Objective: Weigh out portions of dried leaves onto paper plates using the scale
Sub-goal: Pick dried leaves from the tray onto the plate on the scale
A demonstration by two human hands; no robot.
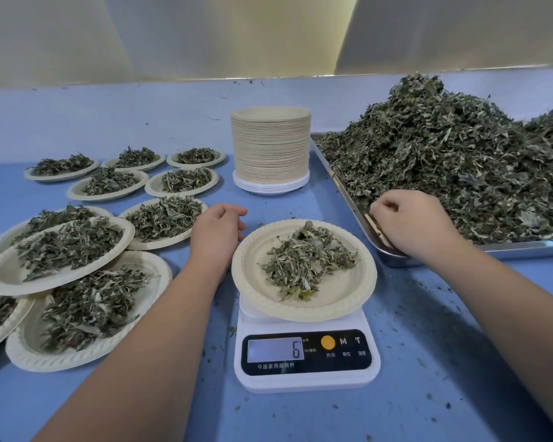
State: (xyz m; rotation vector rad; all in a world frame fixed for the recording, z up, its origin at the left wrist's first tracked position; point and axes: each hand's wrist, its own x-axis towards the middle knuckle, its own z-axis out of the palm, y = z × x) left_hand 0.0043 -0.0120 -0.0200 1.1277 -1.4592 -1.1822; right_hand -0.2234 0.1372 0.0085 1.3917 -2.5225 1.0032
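A white digital scale (307, 362) stands in front of me and its display reads 6. On it sits a paper plate (342, 298) with a small heap of dried leaves (307, 260). My left hand (216, 229) rests just left of that plate, fingers loosely curled, holding nothing. My right hand (412, 221) reaches into the near left corner of the metal tray (524, 248), fingers curled down into the leaves there. The tray holds a large pile of dried leaves (444, 154).
A tall stack of paper plates (270, 148) stands behind the scale. Several filled plates (67, 247) cover the blue table (428, 362) at left, some overlapping. Leaf crumbs lie scattered around the scale. A wall runs along the table's back.
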